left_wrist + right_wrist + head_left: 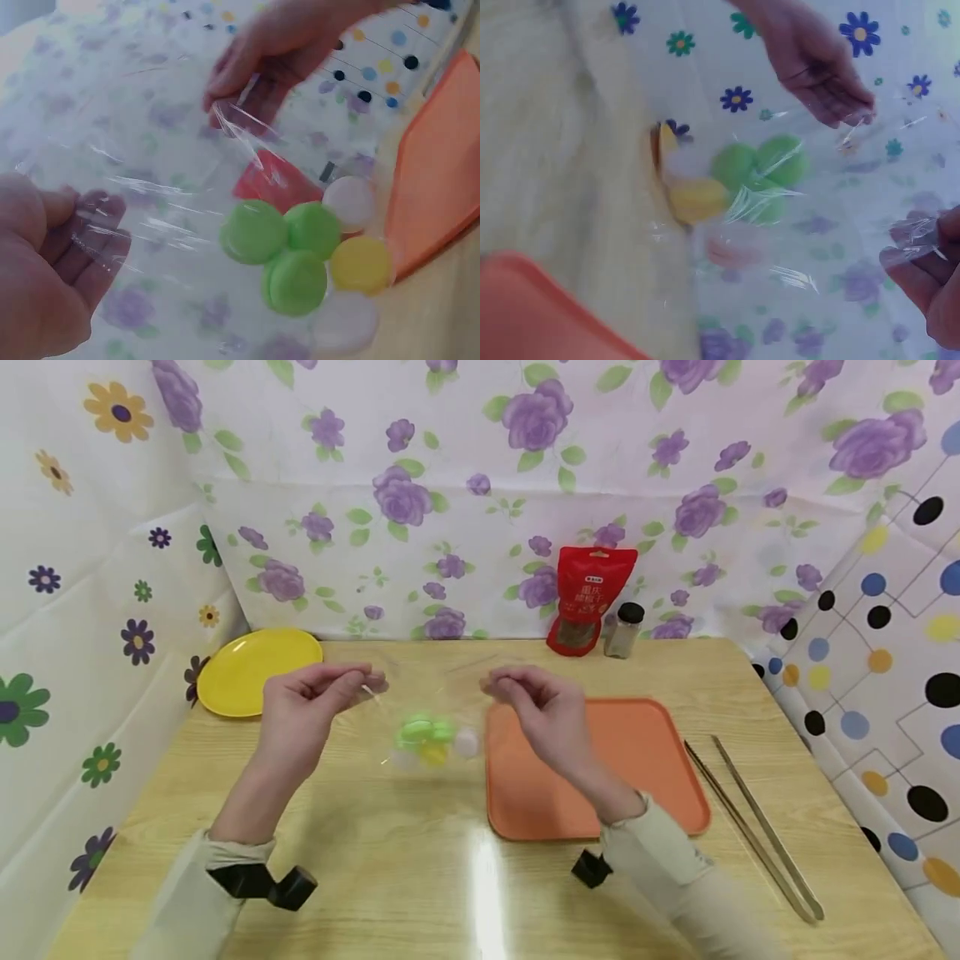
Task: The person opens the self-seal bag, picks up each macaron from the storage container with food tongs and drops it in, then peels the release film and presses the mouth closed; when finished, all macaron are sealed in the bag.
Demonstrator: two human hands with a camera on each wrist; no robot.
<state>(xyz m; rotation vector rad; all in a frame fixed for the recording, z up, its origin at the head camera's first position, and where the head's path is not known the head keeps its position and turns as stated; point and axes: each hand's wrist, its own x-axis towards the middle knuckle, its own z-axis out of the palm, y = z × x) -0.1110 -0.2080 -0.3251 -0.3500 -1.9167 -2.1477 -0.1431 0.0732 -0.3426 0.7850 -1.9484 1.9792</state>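
Observation:
A clear plastic bag point(431, 689) hangs over the table between both hands. My left hand point(303, 714) pinches one upper corner of it between thumb and fingers. The opposite upper corner is pinched by my right hand point(551, 718). Low in the bag lie several round macaron-like pieces: green ones point(295, 282), a yellow one point(361, 264) and pale ones point(349, 204). In the right wrist view the film spreads around the green pieces point(761, 176), its glossy creases running toward the fingers.
An orange tray point(622, 768) lies beneath and beside the right hand, with metal tongs point(757, 827) to its right. A yellow plate point(255, 672) sits at the back left. At the back stand a red pouch point(588, 593) and a black-capped jar point(624, 631), before a flowered curtain.

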